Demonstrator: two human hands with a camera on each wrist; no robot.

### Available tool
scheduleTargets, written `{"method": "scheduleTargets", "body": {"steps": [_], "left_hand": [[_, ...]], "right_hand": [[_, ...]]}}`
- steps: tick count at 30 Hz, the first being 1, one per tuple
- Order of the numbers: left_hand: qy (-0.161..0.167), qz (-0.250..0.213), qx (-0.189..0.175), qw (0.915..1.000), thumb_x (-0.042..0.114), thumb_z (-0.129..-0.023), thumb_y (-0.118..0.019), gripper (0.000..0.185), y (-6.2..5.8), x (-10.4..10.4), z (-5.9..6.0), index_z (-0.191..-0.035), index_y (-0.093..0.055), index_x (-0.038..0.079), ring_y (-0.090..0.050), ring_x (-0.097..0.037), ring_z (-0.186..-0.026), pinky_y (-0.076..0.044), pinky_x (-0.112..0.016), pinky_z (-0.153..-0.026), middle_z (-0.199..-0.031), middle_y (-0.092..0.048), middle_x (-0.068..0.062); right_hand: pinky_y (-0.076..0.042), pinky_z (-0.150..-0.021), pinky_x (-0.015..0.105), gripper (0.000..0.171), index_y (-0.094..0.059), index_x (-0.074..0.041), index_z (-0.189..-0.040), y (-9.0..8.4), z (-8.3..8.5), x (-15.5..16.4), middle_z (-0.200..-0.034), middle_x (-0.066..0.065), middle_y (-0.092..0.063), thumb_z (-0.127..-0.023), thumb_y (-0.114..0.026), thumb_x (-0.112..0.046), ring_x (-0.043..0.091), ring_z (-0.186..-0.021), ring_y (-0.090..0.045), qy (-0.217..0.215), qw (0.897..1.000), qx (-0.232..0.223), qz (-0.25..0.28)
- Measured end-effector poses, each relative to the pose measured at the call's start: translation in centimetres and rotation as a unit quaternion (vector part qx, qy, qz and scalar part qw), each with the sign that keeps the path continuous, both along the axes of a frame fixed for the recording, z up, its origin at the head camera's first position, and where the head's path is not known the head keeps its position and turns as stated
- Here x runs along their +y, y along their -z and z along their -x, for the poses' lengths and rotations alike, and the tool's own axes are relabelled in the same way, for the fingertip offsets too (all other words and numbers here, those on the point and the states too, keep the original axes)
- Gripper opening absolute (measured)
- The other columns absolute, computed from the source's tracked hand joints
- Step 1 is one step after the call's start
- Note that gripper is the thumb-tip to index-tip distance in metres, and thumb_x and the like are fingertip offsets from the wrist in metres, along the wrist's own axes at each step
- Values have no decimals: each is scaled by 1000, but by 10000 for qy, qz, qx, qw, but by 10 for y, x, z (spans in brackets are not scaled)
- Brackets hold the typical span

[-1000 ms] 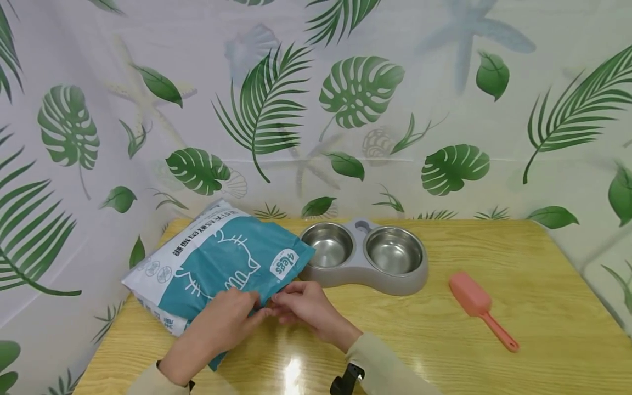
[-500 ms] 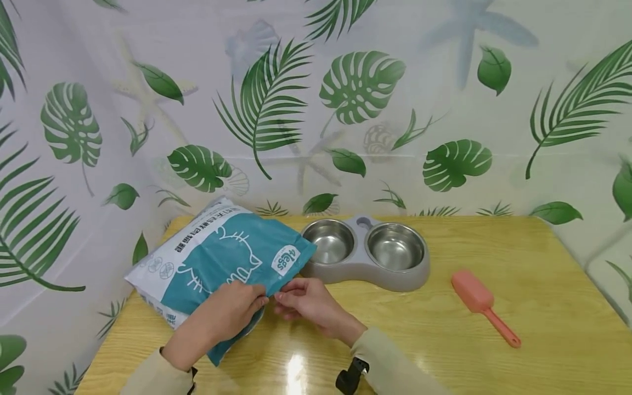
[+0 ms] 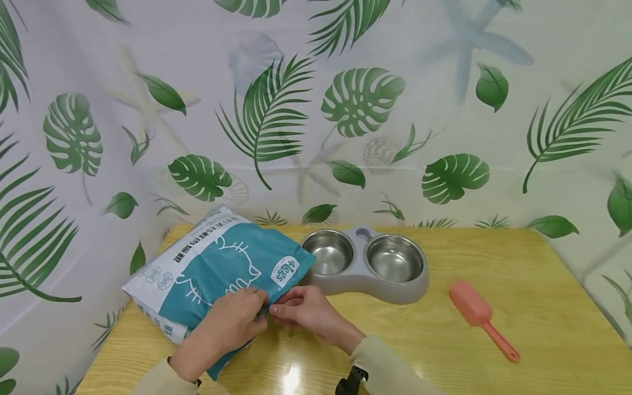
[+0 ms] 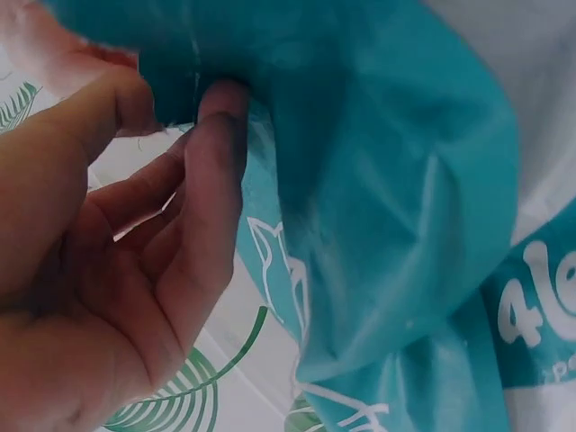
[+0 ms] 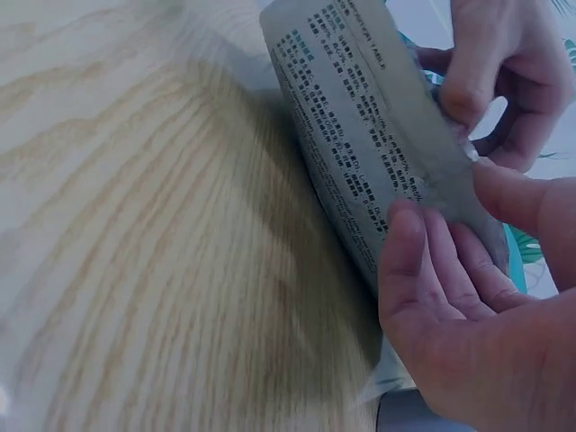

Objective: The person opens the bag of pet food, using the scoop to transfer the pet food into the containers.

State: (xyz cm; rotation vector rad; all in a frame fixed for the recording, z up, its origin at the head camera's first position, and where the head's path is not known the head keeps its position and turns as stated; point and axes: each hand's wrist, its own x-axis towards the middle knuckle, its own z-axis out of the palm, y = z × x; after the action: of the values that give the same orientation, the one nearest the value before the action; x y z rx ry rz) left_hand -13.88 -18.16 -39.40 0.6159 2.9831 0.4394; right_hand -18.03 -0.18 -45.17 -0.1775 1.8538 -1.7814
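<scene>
Both hands have drawn closer at the bag's (image 3: pixel 217 269) near edge: left hand (image 3: pixel 232 323) and right hand (image 3: pixel 303 312) pinch its sealed top side by side on the table (image 3: pixel 494 356), apparently poised to tear it, bowls (image 3: pixel 365 263) just beside.

Grey double steel bowl (image 3: pixel 365 264), pink scoop (image 3: pixel 481 318) on wooden table (image 3: pixel 518 274).

both hands pinch the printed bag (image 5: pixel 369 153) edge above the wooden table (image 5: pixel 135 252): right hand (image 5: pixel 468 306) below, left hand (image 5: pixel 504 72) above.
</scene>
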Motion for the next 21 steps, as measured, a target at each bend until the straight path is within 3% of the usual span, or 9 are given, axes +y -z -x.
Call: {"method": "scheduleTargets", "body": {"steps": [6, 10, 15, 21], "left_hand": [[126, -273, -50, 9995, 2, -83, -69, 23, 4, -3, 3, -69, -57, 16, -43, -7, -55, -34, -24, -51, -61, -45, 5], [237, -337, 153, 9990, 2, -81, -68, 29, 6, -2, 4, -64, -51, 18, -39, -5, -52, -30, -21, -51, -57, -38, 8], [310, -355, 392, 9981, 0, -77, -68, 33, 7, 0, 4, -61, -45, 18, -34, -4, -51, -26, -20, -51, -56, -33, 9], [312, -377, 209, 9986, -3, -75, -65, 39, 6, 0, 5, -60, -37, 19, -21, -4, -51, -17, -21, -52, -56, -23, 10]], "right_hand": [[-61, -65, 30, 21, -71, 2, -103, 3, 0, -1, -86, 6, -77, -90, -76, -15, 13, -76, -74, 67, 10000, -57, 33], [-57, -59, 26, 17, -71, 0, -96, 1, -2, -7, -81, 5, -76, -89, -68, -15, 12, -69, -71, 336, 9993, -113, -113], [-51, -53, 23, 25, -73, 1, -93, -2, -5, -14, -79, 5, -76, -91, -56, -17, 9, -63, -69, 675, 9976, -118, -132], [-45, -51, 22, 29, -72, 1, -87, -1, -3, -14, -70, 1, -70, -95, -51, -18, 9, -58, -64, 764, 9969, -74, -193]]}}
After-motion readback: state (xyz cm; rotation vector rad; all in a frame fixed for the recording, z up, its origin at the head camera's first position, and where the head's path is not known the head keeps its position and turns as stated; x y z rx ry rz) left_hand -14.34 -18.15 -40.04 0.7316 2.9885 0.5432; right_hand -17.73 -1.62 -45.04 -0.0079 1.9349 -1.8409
